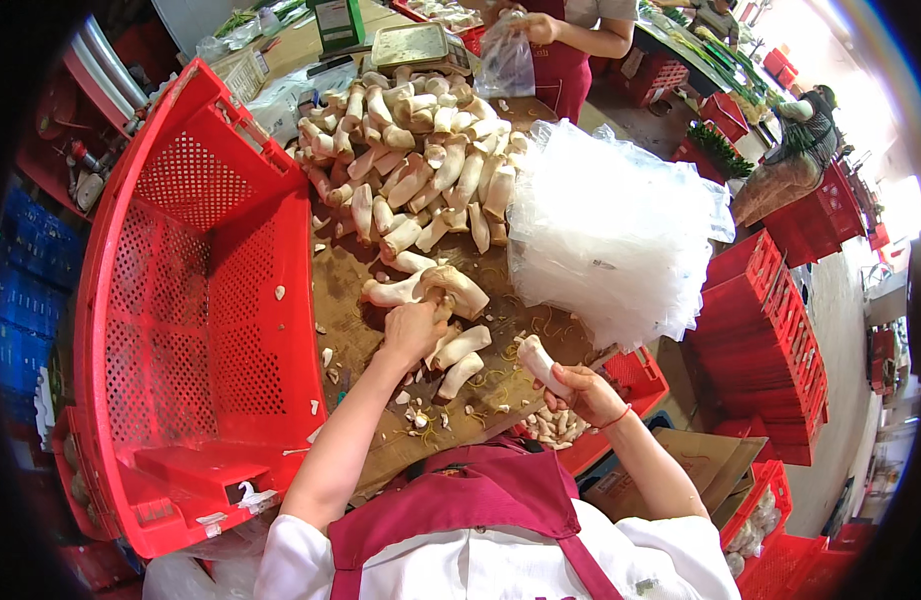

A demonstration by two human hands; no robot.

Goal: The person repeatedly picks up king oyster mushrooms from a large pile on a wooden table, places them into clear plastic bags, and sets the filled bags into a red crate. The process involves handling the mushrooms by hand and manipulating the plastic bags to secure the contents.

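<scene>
My left hand (413, 332) closes its fingers round a king oyster mushroom (462, 293) at the near end of a big heap of such mushrooms (410, 150); part of the grip is hidden behind my knuckles. Beside it on the brown tabletop (355, 345) lie a few loose mushrooms (462, 346). Over the table's near right edge, my right hand (586, 396) grips another pale king oyster mushroom (540, 362) by its lower end. The mushroom tilts up and to the left, apart from the others. Small trimmings are scattered between my hands.
A large red perforated crate (100, 330) stands on its side at the left. Clear plastic bags (610, 240) are stacked to the right of the heap. A scale (420, 48) sits at the back, near a person in an apron (570, 55). Red crates (755, 345) stand farther right.
</scene>
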